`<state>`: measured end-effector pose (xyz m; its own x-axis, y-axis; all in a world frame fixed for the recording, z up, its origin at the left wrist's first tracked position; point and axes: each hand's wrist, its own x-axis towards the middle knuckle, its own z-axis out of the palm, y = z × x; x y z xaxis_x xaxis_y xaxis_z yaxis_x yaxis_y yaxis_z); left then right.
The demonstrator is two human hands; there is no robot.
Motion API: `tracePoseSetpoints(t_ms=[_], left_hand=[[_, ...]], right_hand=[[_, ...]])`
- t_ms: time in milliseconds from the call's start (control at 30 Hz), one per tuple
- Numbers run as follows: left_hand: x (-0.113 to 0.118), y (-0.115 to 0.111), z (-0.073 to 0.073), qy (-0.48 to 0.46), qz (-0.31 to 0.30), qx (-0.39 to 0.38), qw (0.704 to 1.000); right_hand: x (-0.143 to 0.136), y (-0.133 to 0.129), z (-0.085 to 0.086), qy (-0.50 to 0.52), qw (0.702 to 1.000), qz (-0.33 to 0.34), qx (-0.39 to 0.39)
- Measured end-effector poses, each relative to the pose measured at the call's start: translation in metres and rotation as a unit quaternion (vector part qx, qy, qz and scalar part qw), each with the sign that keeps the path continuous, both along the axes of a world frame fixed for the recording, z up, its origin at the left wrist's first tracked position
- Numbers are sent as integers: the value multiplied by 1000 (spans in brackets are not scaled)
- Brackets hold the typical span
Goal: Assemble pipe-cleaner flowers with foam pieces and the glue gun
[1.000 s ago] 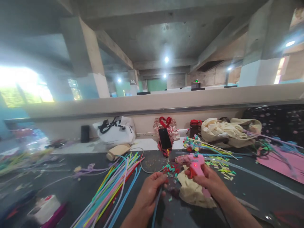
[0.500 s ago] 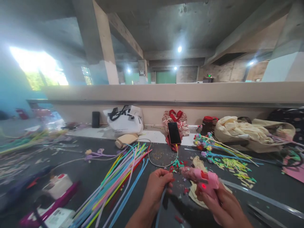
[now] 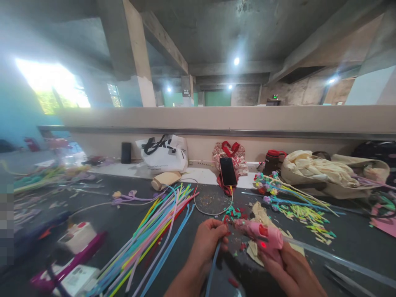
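Observation:
Near the lower middle, my left hand (image 3: pixel 210 238) pinches a small red piece (image 3: pixel 227 225) at the top of a blue stem (image 3: pixel 212 268) that hangs down below the fingers. My right hand (image 3: pixel 286 264) is wrapped round the handle of a pink glue gun (image 3: pixel 264 236) with a red light on it. The gun's nozzle points left, right beside the red piece; whether they touch is too small to tell. A clear glue stick (image 3: pixel 337 258) runs out from the gun's back to the right. Small red and green pieces (image 3: pixel 235 212) lie behind the nozzle.
Colourful pipe cleaners (image 3: pixel 154 235) fan out at left. A phone (image 3: pixel 228 172) leans on a patterned bag, with a cable attached. Flower stems (image 3: pixel 267 183), yellow-green pieces (image 3: pixel 306 218), scissors (image 3: pixel 346 280) and a cream cloth (image 3: pixel 258 214) lie right. White blocks (image 3: pixel 78 237) stand left.
The glue gun has tilted, its rear end slightly lower and its nozzle closer to the red piece. My left hand still pinches the piece. The view has shifted slightly.

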<state>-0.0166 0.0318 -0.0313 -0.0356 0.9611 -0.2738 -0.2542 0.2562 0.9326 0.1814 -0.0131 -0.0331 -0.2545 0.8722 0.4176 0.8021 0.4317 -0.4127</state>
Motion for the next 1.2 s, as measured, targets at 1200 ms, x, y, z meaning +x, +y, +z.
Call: tracePoseSetpoints(t_ms=[1200], left_hand=[[1, -3, -1, 24, -15, -4, 1000]], right_hand=[[-12, -3, 18, 30, 999, -12, -10]])
